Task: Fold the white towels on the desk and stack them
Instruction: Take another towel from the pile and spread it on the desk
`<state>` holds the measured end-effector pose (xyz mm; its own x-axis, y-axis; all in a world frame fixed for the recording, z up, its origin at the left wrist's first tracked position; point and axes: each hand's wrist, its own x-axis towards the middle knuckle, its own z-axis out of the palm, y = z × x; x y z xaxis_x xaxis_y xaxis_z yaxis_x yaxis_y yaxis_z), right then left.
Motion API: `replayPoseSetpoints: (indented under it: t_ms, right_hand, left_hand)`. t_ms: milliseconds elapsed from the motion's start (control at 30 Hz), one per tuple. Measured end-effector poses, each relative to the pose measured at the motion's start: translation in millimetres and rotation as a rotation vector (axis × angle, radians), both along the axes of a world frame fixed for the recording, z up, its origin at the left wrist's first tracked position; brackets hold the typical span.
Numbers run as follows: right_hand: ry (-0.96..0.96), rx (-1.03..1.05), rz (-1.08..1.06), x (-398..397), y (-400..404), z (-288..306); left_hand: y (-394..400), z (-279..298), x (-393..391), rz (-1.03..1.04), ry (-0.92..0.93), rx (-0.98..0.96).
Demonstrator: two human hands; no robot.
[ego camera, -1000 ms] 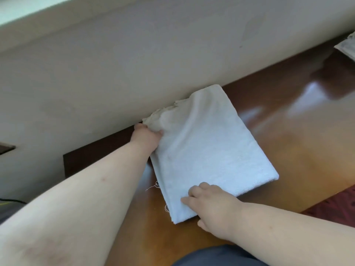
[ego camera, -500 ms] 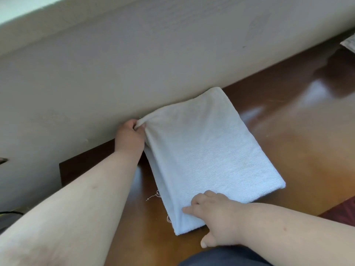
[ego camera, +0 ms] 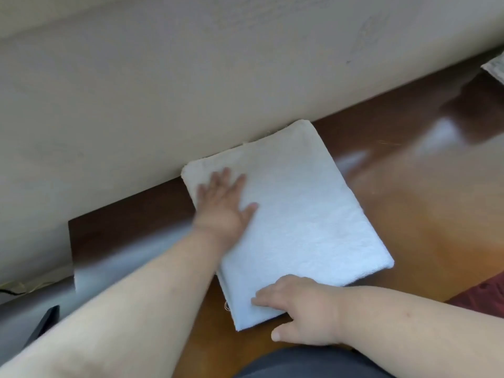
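A white towel (ego camera: 300, 214), folded into a flat rectangle, lies on the glossy brown desk (ego camera: 409, 203) with its far edge against the wall. My left hand (ego camera: 223, 203) lies flat on the towel's far left part, fingers spread and straight. My right hand (ego camera: 300, 309) presses the towel's near corner with straight fingers, its thumb off the cloth on the desk. Another pale towel (ego camera: 495, 68) shows only as a corner at the far right edge.
A beige wall (ego camera: 191, 91) runs along the back of the desk. The desk's left end (ego camera: 71, 241) drops off near the wall. A dark red surface (ego camera: 480, 296) sits at the right near edge. A dark object (ego camera: 41, 326) stands low on the left.
My left hand let go of the towel's far left corner and now lies flat on top of it. The towel has settled flat. My right hand stays on the near corner.
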<state>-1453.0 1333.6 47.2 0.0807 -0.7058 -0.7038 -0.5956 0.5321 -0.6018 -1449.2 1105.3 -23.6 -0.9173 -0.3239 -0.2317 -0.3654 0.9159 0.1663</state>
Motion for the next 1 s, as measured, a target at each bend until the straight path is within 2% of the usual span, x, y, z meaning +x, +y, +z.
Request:
replayPoseSetpoints:
  t_ms: [33,100,200,233,300,333,367,433,533,600,633,667,733,767,833,867,933,1000]
  right_hand:
    - [-0.008,0.012,-0.001,0.8,1.2,0.3]
    - [-0.017,0.006,-0.052,1.9,5.0,1.0]
    - [0.006,-0.116,-0.371,-0.8,17.3,6.1]
    - [0.081,-0.198,-0.513,-7.0,24.3,6.6]
    - [0.379,-0.363,-0.748,-28.7,40.7,0.3]
    - [0.527,-0.353,-0.838,-41.7,51.0,-4.7]
    - [0.609,-0.245,-0.933,-55.1,62.7,-8.7]
    - [0.504,0.047,-1.126,-76.5,84.8,-15.4]
    - [0.061,0.240,-1.310,-82.8,105.8,-22.1]
    - [-0.152,0.396,-1.194,-70.9,108.0,-21.8]
    - [-0.204,0.486,-1.042,-61.0,106.1,-19.7]
    - [-0.201,0.554,-0.809,-51.0,102.8,-16.8]
    - [-0.064,0.598,-0.294,-40.7,91.8,-6.7]
    - [-0.003,0.603,-0.130,-45.5,85.2,-1.1]
    - [0.031,0.640,-0.117,-68.4,72.0,11.4]
    - [0.084,0.585,-0.152,-86.2,64.8,18.5]
    - [0.335,0.261,-0.292,-126.5,52.7,24.0]
    - [0.534,-0.134,-0.494,-163.6,42.1,19.5]
  left_hand:
    - [-17.3,-4.8,3.0,0.082,-0.067,-0.015]
    - [-42.1,-8.2,3.4,0.116,-0.123,0.002]
    - [-40.7,-1.9,4.1,0.154,-0.058,-0.021]
    - [-30.2,-0.8,7.8,0.176,0.013,-0.024]
    - [-1.1,-2.8,27.7,0.129,0.109,-0.018]
    - [13.7,-7.2,44.2,0.083,0.103,-0.012]
    - [25.7,-12.7,62.4,0.065,0.068,-0.003]
    - [31.0,-21.5,89.5,0.115,0.002,0.055]
    - [15.8,-17.8,90.9,0.097,-0.065,0.041]
    - [13.3,-7.2,79.0,0.098,-0.126,-0.022]
    - [15.6,-0.2,72.7,0.118,-0.165,-0.055]
    - [19.9,7.5,67.6,0.154,-0.208,-0.078]
    - [34.7,23.0,61.2,0.254,-0.282,-0.089]
    - [45.8,29.7,59.6,0.298,-0.291,-0.083]
    - [78.0,36.0,59.9,0.373,-0.232,-0.055]
    - [100.2,35.2,62.6,0.447,-0.182,-0.025]
    - [148.4,27.9,71.4,0.652,-0.135,0.054]
    - [190.3,14.7,86.2,0.844,-0.167,0.129]
